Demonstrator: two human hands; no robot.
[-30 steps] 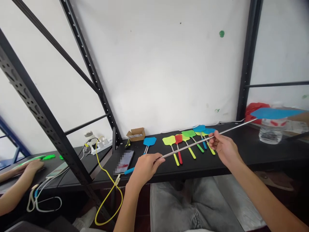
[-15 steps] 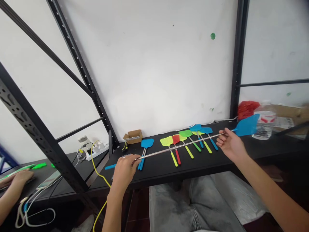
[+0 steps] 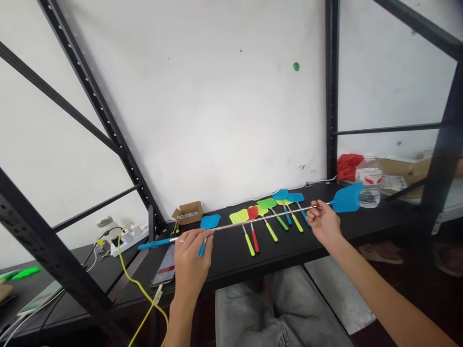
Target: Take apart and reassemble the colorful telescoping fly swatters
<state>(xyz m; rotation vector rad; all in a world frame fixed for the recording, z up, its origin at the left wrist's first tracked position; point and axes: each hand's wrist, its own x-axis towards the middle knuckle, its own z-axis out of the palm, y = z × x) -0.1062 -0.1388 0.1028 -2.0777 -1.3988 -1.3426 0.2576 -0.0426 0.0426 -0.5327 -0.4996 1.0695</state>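
Swatter [image 3: 346, 198]: seemed light, stiff.
Left hand [image 3: 192, 248]: curled around shaft [image 3: 260, 219].
Right hand [image 3: 321, 221]: pinched it.
Shaft: suited gripping between hands.

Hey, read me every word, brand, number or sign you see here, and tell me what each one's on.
No text is legible.
Water bottle: red-and-white label, too small to read.
Small cardboard box: printed label, too small.
Phone: lit screen, too blurred.
White label by the bottle: too blurred.
Blue head of the held swatter: no lettering visible.
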